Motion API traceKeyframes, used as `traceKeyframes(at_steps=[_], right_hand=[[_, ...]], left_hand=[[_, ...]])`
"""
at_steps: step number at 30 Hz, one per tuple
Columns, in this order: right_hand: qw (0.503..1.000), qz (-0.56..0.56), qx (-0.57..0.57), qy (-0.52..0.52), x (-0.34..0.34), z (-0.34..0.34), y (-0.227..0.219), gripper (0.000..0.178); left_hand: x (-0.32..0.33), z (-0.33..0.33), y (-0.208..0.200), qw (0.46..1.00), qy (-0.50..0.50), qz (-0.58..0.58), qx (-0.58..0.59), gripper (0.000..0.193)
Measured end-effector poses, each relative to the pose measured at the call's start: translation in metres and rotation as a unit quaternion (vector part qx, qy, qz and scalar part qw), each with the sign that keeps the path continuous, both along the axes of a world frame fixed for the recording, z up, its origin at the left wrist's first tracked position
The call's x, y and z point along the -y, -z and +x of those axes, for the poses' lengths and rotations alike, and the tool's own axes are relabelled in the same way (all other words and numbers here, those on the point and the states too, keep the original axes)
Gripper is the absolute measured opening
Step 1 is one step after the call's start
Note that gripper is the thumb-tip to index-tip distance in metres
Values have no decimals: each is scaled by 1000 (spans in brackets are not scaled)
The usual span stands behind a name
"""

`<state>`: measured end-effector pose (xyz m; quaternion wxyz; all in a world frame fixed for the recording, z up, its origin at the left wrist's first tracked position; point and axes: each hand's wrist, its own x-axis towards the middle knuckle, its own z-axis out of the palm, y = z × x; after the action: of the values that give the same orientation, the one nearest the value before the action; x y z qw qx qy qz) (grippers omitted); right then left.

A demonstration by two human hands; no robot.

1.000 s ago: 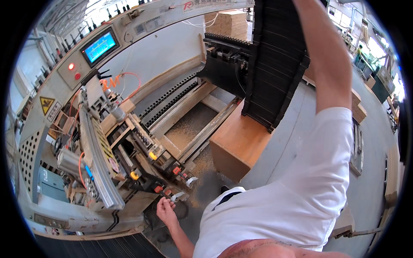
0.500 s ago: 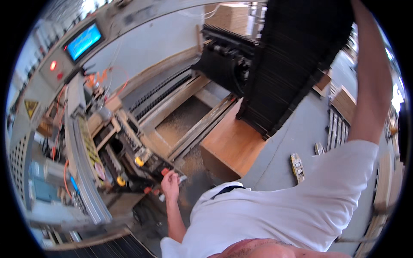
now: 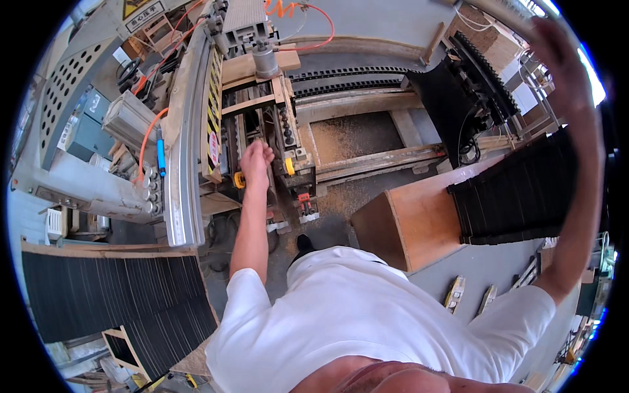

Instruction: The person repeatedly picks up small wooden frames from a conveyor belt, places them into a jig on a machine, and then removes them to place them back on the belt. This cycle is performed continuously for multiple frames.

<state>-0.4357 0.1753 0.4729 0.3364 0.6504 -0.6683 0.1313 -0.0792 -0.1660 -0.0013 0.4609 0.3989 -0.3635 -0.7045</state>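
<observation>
My left hand [image 3: 257, 159] reaches over the near part of a woodworking machine, fingers curled closed. Whatever it may hold is hidden. Under it runs the narrow slot between the machine's rails, with a yellow knob [image 3: 290, 166] on its right and another yellow knob [image 3: 239, 180] on its left. Nearer my body sits a red clamp [image 3: 304, 198]. My right hand [image 3: 553, 49] is raised at the far right rim, blurred, its fingers hard to make out. Below that arm, a stack of black strips [image 3: 517, 190] lies on a wooden box [image 3: 429, 219].
A long metal beam [image 3: 180, 150] with a blue pen-like item [image 3: 160, 152] stands left of my arm. More black strips [image 3: 111, 288] lie at the lower left. Chain tracks [image 3: 354, 78] cross behind a sawdust-covered opening [image 3: 354, 141]. Yellow levels [image 3: 454, 293] lie on the floor.
The view has swung left. My left hand has moved from beside the red clamps at the machine's near end to farther in, above the slot. My right arm stays raised; its hand now shows.
</observation>
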Motion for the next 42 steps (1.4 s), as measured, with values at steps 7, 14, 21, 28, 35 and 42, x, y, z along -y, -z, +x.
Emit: traceKeyframes(at_steps=[7,14,21,28,35,42], right_hand=[[971,17,239,-28,113,137,153,30],[959,58,257,-107,200,153,241,20],[936,74,277,-204,307,195,335,15],[922,119,281,-240,363,227,416,19],[891,207,278,-293,365,207,412,27],[902,167,274,-288,436,181,426,22]], left_hand=[[135,-24,10,983,16,139,-123,83],[162,-32,14,965,-61,156,-201,59],[76,-5,23,953,-14,128,-275,26],[42,21,21,938,77,85,-327,24],[43,16,28,944,14,71,-321,24],[-11,41,22,962,-63,95,-247,33]])
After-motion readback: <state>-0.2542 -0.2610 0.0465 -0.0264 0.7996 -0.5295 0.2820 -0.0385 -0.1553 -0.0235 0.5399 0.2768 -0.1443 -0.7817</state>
